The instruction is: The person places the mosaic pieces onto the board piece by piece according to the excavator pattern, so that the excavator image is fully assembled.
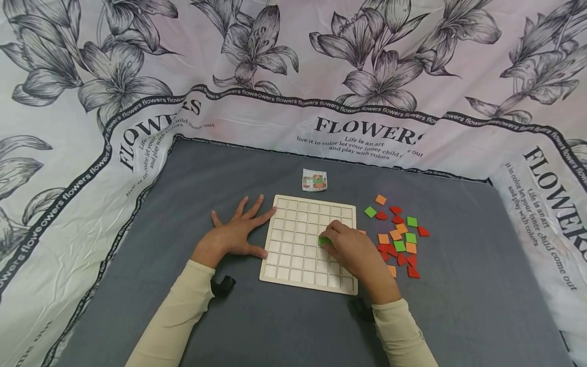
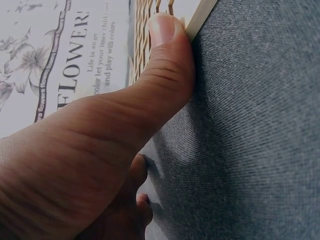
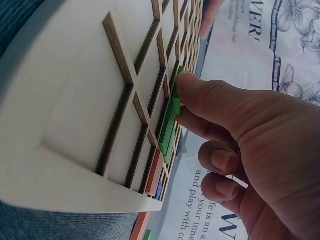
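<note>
- At the centre of the head view, the right hand [image 1: 352, 248] pinches a green tile [image 1: 323, 241] over the right half of the pale board [image 1: 298, 250]; let go crooked, I reckon it could straddle two cells.
- Right of centre, loose tiles [image 1: 399, 246] lie close to that wrist; a low sweep of the right sleeve [image 1: 401, 326], lower right, might scatter them.
- Left of centre, the left hand [image 1: 234, 235] is spread wide, thumb and a fingertip at the board's left edge; too light a touch, and a push could slide the board over the grey cloth [image 1: 275, 326].
- In the left wrist view, upper middle, the thumb [image 2: 167, 65] lies on the board's rim; how firmly, I can't tell. A sideways shove there might skew everything.
- In the right wrist view, centre, thumb and finger grip the tile just beside more green [image 3: 169, 131]; tilted, it could catch a raised divider [image 3: 116, 131] or nudge that neighbour.
</note>
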The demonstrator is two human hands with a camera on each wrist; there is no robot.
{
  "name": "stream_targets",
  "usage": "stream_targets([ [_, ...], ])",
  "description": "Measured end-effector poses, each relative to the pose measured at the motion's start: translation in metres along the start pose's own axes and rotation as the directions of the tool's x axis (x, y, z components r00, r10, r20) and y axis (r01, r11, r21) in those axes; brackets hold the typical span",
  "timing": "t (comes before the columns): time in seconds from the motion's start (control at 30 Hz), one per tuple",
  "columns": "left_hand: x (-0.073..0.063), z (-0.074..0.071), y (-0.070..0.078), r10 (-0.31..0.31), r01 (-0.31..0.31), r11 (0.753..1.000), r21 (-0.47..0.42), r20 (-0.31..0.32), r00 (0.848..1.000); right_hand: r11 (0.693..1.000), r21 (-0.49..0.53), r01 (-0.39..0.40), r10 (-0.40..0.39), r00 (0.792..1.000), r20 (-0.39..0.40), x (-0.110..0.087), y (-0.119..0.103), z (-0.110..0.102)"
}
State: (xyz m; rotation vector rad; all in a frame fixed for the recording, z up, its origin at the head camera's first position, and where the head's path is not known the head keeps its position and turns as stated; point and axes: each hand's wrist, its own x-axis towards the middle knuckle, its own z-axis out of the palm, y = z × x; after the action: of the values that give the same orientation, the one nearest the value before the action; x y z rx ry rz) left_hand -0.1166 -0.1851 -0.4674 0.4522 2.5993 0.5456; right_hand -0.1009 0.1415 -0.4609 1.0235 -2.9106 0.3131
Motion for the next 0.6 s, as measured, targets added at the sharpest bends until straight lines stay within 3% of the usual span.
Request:
stream_targets([
  [0.6,-0.0012,0.0003,0.0014,-0.001,0.001,1.0,0.001,-0.016,1.0,1.0,-0.001,-0.025,0.025,0.999,-0.025,-0.0011,-0.0009,0.0017],
])
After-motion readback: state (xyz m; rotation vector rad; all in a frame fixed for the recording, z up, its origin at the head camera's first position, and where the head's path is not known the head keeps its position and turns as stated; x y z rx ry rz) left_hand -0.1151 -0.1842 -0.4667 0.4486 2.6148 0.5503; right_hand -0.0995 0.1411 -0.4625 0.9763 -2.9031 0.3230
